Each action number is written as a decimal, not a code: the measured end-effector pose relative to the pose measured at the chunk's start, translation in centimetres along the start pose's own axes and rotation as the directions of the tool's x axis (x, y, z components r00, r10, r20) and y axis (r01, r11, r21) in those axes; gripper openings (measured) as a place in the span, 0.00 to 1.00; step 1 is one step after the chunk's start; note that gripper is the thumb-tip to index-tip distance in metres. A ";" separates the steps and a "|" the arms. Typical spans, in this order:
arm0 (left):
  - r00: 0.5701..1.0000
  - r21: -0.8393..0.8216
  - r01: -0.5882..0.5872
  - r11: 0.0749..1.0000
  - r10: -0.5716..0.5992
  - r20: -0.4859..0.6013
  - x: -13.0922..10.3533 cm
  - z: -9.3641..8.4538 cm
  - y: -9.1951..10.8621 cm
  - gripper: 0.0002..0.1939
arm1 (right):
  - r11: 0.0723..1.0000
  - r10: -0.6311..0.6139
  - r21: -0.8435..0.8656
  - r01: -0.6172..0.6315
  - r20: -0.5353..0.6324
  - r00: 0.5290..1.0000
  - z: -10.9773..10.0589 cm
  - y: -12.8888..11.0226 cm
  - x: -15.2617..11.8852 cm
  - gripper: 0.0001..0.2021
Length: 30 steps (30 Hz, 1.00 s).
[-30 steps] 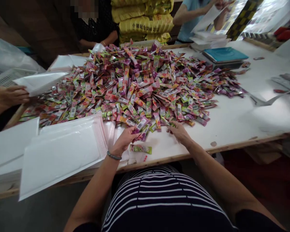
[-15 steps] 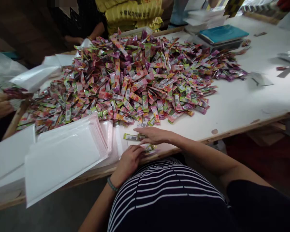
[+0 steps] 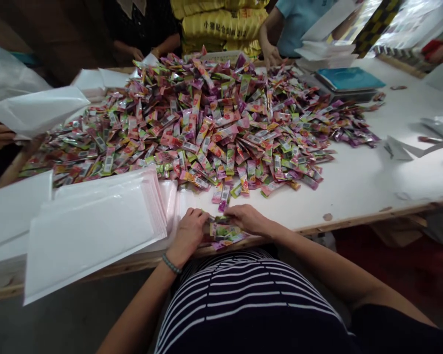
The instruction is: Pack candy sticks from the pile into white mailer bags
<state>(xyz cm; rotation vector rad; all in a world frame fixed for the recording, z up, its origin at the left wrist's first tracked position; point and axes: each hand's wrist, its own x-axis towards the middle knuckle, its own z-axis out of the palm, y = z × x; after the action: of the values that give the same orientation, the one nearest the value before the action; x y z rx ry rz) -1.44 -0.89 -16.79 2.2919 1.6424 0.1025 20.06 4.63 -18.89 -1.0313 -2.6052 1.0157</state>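
Several small stick sachets (image 3: 226,232), green, pink and purple, lie together at the table's front edge between my hands. My left hand (image 3: 190,227) has its fingers curled round their left ends; part of the fingertips is hidden. At the other side, my right hand (image 3: 248,219) pinches the upper right end of the group. Just beyond my hands, a purple-and-white sachet (image 3: 224,195) sits at the near fringe of a big heap of sachets (image 3: 206,128). To the left of my left hand is a stack of white padded mailers (image 3: 96,226).
Mailers overhang the wooden front edge of the white table (image 3: 362,182). A blue-topped scale (image 3: 350,78) stands at the back right beside piled white envelopes (image 3: 327,54). Co-workers' hands show at the far side and far left, one near a white mailer (image 3: 40,108).
My hands have moved apart, to either side of the sachets, which now show gathered between them. Across the table, a co-worker in light blue has come into fuller view, reaching to the heap.
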 end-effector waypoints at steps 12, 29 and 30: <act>0.931 -0.125 0.317 0.940 -0.334 -0.148 5.2 -1.8 3.0 0.19 | 0.758 -0.177 -0.625 0.185 0.075 0.981 -7.6 5.9 3.8 0.13; 0.999 -0.160 -0.040 0.986 0.039 -0.008 5.0 -0.4 -0.3 0.10 | 0.881 0.246 0.468 -0.067 -0.334 0.910 -6.5 2.7 4.3 0.11; 0.998 -0.167 -0.063 0.984 0.066 0.011 4.6 -0.4 -0.2 0.10 | 0.867 0.251 0.495 -0.062 -0.325 0.912 -5.7 2.2 4.6 0.10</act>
<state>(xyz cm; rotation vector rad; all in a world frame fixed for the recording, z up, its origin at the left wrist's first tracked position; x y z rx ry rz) -0.16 3.51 -17.04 2.2133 1.4915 0.2265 19.95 11.85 -16.43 -1.1797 -1.8515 1.2592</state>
